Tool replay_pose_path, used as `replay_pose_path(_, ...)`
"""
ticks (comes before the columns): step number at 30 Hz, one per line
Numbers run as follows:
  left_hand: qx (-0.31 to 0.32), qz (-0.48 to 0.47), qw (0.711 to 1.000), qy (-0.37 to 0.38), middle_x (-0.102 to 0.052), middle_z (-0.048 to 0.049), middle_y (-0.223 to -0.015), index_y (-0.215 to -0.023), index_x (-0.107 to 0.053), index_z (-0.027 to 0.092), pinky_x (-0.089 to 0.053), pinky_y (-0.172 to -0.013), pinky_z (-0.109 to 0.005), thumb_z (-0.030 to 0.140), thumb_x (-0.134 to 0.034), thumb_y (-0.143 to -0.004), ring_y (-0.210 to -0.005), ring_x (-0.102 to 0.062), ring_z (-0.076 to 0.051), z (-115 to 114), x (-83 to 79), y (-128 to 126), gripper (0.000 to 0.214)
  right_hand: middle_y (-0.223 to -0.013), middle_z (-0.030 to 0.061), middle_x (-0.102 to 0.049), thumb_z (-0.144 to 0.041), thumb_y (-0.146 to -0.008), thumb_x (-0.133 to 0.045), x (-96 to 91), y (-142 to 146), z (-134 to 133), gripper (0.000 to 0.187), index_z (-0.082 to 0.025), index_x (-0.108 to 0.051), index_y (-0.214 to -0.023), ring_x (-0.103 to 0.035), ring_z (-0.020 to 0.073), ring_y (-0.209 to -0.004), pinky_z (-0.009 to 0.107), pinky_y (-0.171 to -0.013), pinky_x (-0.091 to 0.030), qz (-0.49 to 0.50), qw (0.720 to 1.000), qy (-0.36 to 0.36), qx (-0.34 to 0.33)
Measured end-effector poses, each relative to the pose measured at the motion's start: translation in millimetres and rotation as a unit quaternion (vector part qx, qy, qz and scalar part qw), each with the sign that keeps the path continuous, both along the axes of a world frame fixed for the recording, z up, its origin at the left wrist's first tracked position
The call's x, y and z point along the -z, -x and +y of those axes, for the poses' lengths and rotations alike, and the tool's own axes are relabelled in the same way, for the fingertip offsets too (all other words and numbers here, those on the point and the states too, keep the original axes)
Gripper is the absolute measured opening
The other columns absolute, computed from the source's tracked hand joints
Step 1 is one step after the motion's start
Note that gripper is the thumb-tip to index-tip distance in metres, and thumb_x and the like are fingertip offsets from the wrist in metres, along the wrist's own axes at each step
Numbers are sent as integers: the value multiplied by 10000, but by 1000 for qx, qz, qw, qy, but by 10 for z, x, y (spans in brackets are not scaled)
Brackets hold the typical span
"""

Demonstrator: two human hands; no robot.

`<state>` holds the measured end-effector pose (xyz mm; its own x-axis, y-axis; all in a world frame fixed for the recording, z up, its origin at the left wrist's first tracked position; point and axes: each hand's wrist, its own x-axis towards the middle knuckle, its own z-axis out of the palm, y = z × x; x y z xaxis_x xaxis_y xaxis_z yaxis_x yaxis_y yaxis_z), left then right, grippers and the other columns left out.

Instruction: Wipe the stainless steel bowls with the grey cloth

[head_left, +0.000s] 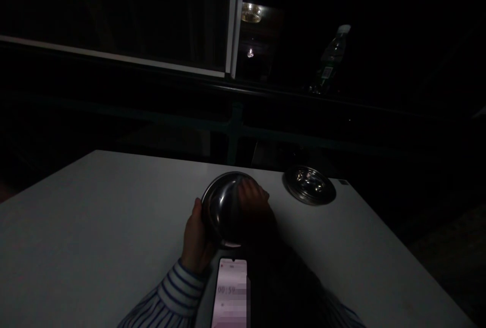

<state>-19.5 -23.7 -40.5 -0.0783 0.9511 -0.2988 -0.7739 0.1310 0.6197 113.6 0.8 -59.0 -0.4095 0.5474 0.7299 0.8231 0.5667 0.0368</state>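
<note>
A shiny metal bowl (222, 204) is tilted up over the white table, its rim facing partly toward me. My left hand (196, 239) grips its left edge, thumb at the rim and the other fingers mostly hidden behind it. Against the bowl's right part, my right hand (256, 204) presses with bent fingers close together. Deep shadow covers that hand, and whatever lies under its fingertips is too dark to make out. Just below the bowl, a phone (230, 287) with a lit screen shows timer digits.
A stack of metal dishes (309, 185) sits at the white table's (114, 227) back right corner. Beyond the table is a dark rail (261, 91), with a plastic bottle (329, 62) standing behind it on the right. A pale window frame (232, 19) rises at the back.
</note>
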Motion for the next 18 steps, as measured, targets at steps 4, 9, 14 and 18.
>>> replay_pose_path(4, 1, -18, 1000, 23, -710, -104, -850, -962, -648, 95, -529, -754, -318, 387, -460, -850, -791, -671, -201, 17, 18, 27, 364, -1361, 123, -420, -298, -872, -419, 102, 144, -248, 490, -96, -383, -1318, -213, 259, -1339, 457, -1072, -247, -97, 987, -35, -120)
replay_pose_path(9, 3, -3, 1000, 13, -712, -94, -837, -943, -654, 97, -519, -769, -303, 372, -452, -857, -791, -668, -189, 29, 15, 32, 352, -1362, 98, -430, -310, -907, -347, -87, 27, -100, 450, -121, -399, -1311, -260, 234, -1325, 436, -1060, -269, -98, 989, -17, -105)
replay_pose_path(14, -11, 19, 1000, 4, -717, -71, -842, -944, -661, 114, -505, -793, -310, 371, -483, -839, -812, -664, -196, 5, 1, 0, 330, -1346, 189, -422, -289, -927, -242, -170, -125, 231, 495, 3, -367, -1306, -338, 244, -1285, 423, -1010, -357, 3, 999, 43, -4)
replay_pose_path(18, -14, 2, 1000, 7, -713, -70, -814, -925, -658, 111, -514, -760, -300, 372, -492, -837, -788, -665, -188, -3, 2, -1, 321, -1300, 162, -479, -290, -918, -296, 30, 16, 47, 448, -43, -430, -1267, -310, 261, -1297, 442, -1003, -345, -36, 998, -33, -41)
